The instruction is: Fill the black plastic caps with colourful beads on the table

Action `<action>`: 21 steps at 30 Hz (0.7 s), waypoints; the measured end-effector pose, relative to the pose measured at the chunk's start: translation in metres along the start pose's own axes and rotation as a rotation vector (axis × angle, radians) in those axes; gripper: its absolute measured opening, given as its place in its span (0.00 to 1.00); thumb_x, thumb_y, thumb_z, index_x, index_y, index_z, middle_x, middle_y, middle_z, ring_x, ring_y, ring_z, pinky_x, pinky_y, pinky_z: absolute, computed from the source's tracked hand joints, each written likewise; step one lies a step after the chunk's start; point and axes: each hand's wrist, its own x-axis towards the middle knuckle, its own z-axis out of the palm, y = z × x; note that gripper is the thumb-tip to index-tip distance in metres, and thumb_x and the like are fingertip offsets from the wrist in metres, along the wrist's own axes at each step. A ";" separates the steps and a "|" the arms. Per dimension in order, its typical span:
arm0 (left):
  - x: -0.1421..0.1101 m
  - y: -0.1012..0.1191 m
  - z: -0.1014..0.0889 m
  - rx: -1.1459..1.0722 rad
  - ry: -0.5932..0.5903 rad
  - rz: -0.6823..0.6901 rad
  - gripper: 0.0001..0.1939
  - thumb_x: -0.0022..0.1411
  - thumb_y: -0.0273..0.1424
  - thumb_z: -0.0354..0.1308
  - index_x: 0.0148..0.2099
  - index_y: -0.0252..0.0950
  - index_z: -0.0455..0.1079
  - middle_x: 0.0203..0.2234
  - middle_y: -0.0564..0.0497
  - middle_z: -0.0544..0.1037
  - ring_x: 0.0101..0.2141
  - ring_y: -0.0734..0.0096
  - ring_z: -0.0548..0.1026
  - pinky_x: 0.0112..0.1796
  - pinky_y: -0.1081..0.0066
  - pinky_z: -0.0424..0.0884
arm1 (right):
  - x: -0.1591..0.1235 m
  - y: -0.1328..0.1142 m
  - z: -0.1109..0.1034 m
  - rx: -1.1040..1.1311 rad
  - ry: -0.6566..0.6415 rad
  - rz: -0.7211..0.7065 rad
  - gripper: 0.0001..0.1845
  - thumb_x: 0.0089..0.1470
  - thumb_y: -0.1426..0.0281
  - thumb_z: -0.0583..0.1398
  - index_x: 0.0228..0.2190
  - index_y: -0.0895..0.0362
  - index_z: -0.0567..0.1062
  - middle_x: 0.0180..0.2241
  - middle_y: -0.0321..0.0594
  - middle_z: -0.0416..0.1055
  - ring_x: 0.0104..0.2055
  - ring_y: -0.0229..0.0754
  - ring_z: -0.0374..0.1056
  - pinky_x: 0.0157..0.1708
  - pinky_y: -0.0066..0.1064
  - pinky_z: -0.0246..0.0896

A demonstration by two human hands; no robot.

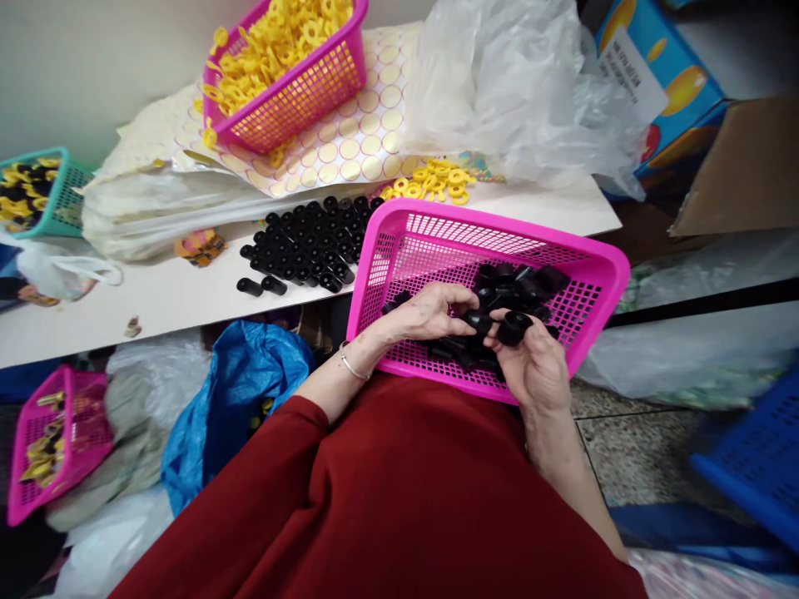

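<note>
Over a pink basket (493, 218) on my lap, both hands work close together. My left hand (434, 312) pinches a small black cylindrical piece (478, 322) between thumb and fingers. Just beside it, my right hand (533, 362) grips another black piece (514, 328), round with an open end. The two pieces are nearly touching; I cannot tell whether they meet. Loose black parts (499, 287) lie in the basket under my hands. On the table to the left, many short black tubes (305, 241) stand packed together, with a few lying down.
Behind stands a pink basket of yellow ring pieces (280, 50) on sticker sheets (349, 141). Loose yellow rings (430, 181) lie by the basket. Plastic bags (499, 83) and a blue box (662, 83) are at right. A blue sack (230, 399) sits below the table edge.
</note>
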 end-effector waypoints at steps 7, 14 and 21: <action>-0.003 -0.009 0.034 -0.243 0.191 0.129 0.15 0.57 0.38 0.69 0.44 0.36 0.77 0.39 0.48 0.76 0.41 0.67 0.74 0.45 0.63 0.72 | -0.003 0.005 0.007 0.059 -0.025 0.072 0.16 0.50 0.55 0.70 0.38 0.50 0.80 0.39 0.36 0.78 0.36 0.40 0.74 0.39 0.40 0.77; -0.007 -0.015 0.041 -0.412 0.252 0.072 0.25 0.49 0.33 0.74 0.50 0.35 0.76 0.38 0.49 0.78 0.39 0.69 0.76 0.44 0.65 0.73 | -0.005 0.005 -0.007 -0.365 0.148 -0.259 0.19 0.46 0.60 0.72 0.41 0.50 0.82 0.38 0.36 0.78 0.42 0.42 0.74 0.48 0.40 0.71; -0.007 -0.005 0.030 -0.081 0.209 0.188 0.12 0.51 0.27 0.71 0.40 0.36 0.79 0.36 0.50 0.80 0.39 0.67 0.76 0.44 0.65 0.74 | -0.008 -0.017 -0.009 -0.848 -0.001 -0.485 0.14 0.54 0.65 0.68 0.44 0.49 0.81 0.41 0.39 0.78 0.43 0.45 0.72 0.46 0.43 0.69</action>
